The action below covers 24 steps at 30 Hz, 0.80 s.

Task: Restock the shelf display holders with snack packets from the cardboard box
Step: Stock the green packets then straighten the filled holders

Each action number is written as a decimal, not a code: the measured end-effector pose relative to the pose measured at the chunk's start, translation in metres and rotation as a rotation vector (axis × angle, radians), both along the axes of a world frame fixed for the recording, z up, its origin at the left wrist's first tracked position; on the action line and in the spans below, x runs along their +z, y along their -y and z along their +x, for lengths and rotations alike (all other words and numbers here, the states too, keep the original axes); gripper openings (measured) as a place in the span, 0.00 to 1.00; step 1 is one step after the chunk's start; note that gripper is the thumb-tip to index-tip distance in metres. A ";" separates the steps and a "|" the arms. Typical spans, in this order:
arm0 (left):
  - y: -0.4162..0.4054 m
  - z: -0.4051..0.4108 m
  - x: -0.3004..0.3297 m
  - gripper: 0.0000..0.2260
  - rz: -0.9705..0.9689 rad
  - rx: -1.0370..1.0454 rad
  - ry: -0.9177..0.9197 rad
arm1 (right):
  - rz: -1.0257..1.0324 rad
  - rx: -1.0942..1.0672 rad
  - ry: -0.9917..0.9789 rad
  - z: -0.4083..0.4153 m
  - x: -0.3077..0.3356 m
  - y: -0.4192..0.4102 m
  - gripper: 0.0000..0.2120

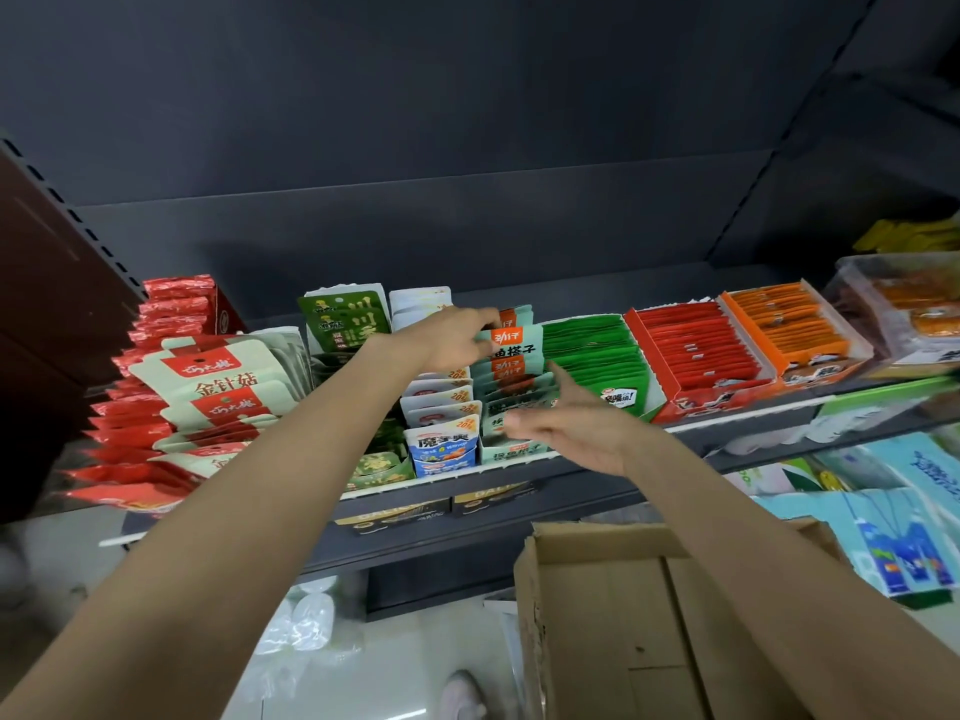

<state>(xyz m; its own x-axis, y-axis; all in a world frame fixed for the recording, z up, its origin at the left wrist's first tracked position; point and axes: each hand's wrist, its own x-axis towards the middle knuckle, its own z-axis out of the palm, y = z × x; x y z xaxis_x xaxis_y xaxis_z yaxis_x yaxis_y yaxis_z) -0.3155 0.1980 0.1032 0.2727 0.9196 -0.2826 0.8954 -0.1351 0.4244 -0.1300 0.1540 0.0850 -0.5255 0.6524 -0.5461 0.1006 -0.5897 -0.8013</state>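
Reaching over the shelf (519, 506) in the head view, the left hand (457, 340) pinches a pale green snack packet (514, 343) with an orange label by its upper left corner, holding it upright above the row of matching packets in the display holder (511, 449) near the shelf's front edge. The right hand (576, 423) hovers just in front of that holder, fingers straight and spread, gripping nothing. To the right along the shelf stand a green packet tray (597, 350), a red one (696, 345) and an orange one (784, 324). Toward the left end lie red-and-cream packets (218, 376). Below the shelf's front edge, at lower right, sits the open cardboard box (613, 605); I can see only bare cardboard inside it.
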 end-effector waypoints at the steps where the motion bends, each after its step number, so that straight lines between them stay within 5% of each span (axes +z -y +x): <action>1: 0.000 0.000 -0.001 0.13 -0.002 0.003 0.012 | 0.120 0.030 0.118 -0.001 -0.004 0.002 0.48; 4: 0.001 0.002 -0.001 0.13 -0.006 0.014 0.035 | 0.422 -0.032 0.409 -0.002 -0.020 0.000 0.34; 7: 0.001 0.002 -0.003 0.13 0.000 0.029 0.046 | 0.836 0.034 0.872 -0.005 -0.028 0.000 0.35; 13: -0.001 0.002 0.002 0.13 0.018 0.045 0.030 | 0.926 0.055 0.696 -0.005 -0.039 -0.005 0.50; 24: -0.003 -0.001 0.003 0.13 0.016 -0.015 -0.042 | 1.071 -0.088 0.864 -0.011 -0.064 -0.004 0.39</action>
